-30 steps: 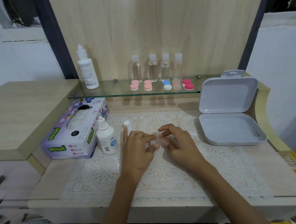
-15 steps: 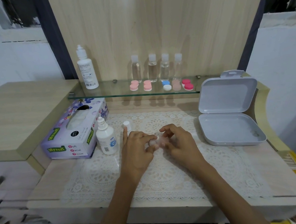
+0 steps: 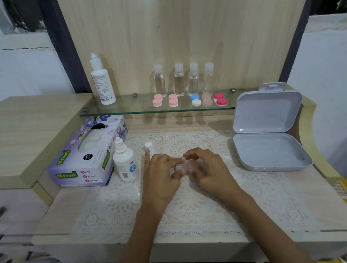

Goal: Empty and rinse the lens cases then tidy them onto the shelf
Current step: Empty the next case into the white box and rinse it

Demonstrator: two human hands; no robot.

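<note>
A small, pale, translucent lens case (image 3: pixel 182 168) sits over the white lace mat (image 3: pixel 198 210), about midway between the left and right edges of the wooden tabletop (image 3: pixel 55 216). Its long axis appears to run side to side, parallel to the front edge. Blur prevents telling which face is up. The case lies directly between the hands. The left hand (image 3: pixel 160 175) pinches its left end, with the index finger extended toward a small white cap (image 3: pixel 149 147). The right hand (image 3: pixel 211 168) grips the right end with curled fingers. Five coloured cases (image 3: pixel 195 100) rest on the glass shelf (image 3: pixel 123 106) along the back edge.
</note>
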